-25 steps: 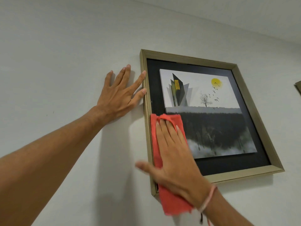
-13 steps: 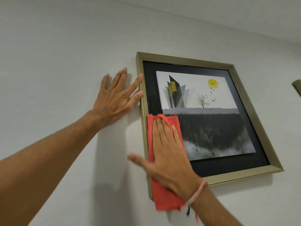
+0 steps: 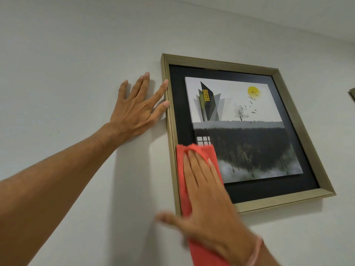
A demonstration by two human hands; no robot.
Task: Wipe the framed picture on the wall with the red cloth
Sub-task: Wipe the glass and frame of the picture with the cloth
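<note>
Left hand [image 3: 134, 110]: flat on the wall [image 3: 67, 73], fingers spread apart, gripping nothing; its forefinger and thumb tips touch the outer left edge of the frame.
Right hand [image 3: 207, 198]: laid flat, palm down, on the red cloth, fingers straight and close together, thumb stuck out to the side over the wall; it presses the cloth rather than clasping it. Its lower part is blurred.
Red cloth [image 3: 182, 169]: under the right hand, spread against the lower left part of the picture; a strip of it shows on the thumb side of the fingers and a folded edge just past the fingertips. Its lower end hangs below the frame, beneath the wrist.
Framed picture [image 3: 249, 131]: hangs on the wall, just beside the left hand's fingertips and under the right hand's fingers; gold-coloured frame, black mount, print of a dark building, yellow sun, bare tree and birds.
Wristband [image 3: 255, 252]: thin, pink, round the right wrist.
Second frame [image 3: 352, 95]: only a corner shows, well apart from both hands.
</note>
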